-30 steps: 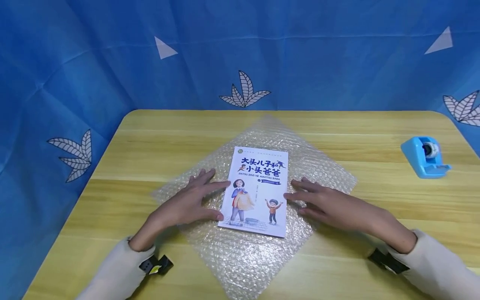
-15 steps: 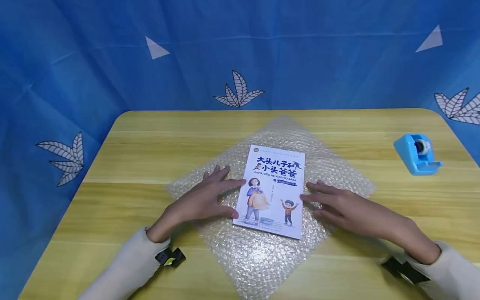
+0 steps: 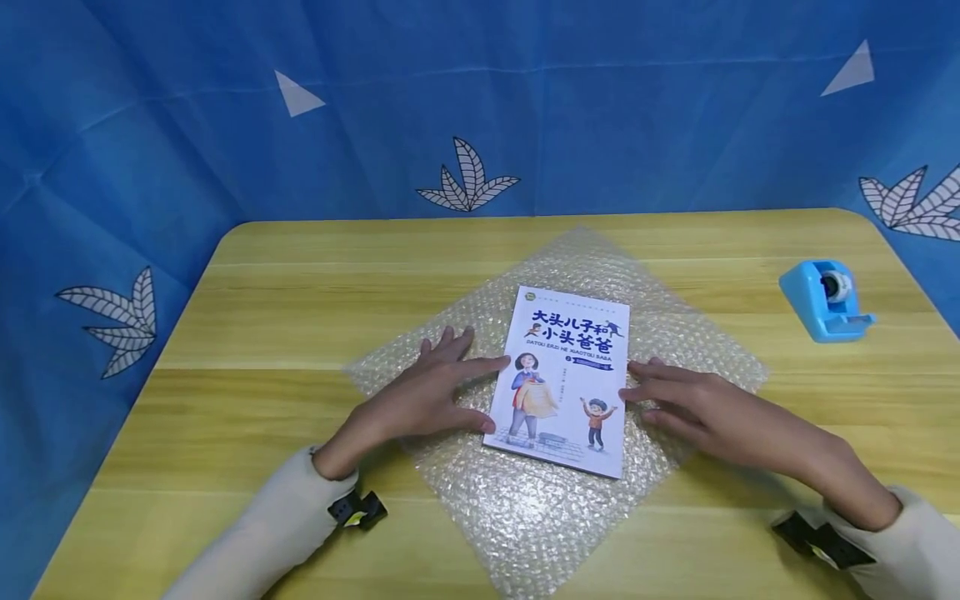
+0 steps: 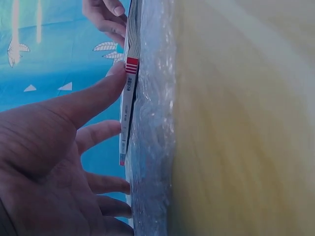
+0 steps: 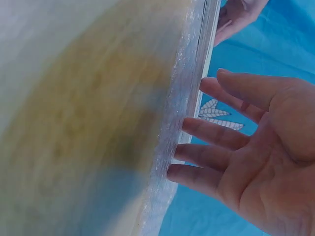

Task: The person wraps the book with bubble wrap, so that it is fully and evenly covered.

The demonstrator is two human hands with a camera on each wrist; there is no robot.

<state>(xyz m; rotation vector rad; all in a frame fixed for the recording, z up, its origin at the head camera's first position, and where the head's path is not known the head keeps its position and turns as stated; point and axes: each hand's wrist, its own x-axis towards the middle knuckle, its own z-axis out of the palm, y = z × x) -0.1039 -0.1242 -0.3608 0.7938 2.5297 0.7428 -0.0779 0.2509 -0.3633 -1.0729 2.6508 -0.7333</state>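
A white paperback book with blue Chinese lettering and two drawn figures lies face up on a diamond-laid sheet of bubble wrap. At its left edge is my left hand, thumb and forefinger spread apart with their tips on the spine. The left wrist view shows the spine with a red striped band, and the other left fingers straight on the wrap. My right hand lies to the right of the book, its forefinger tip at that edge. In the right wrist view its extended fingers reach the wrap.
A light blue tape dispenser with a roll stands at the right back of the wood-patterned table. A blue cloth with leaf prints hangs behind and to the left. Black wrist cameras sit at both light sleeves.
Book and bubble wrap have slid together to the right across the table, turning slightly clockwise. Both hands moved along with them, staying at the book's sides. The head view shifted a little.
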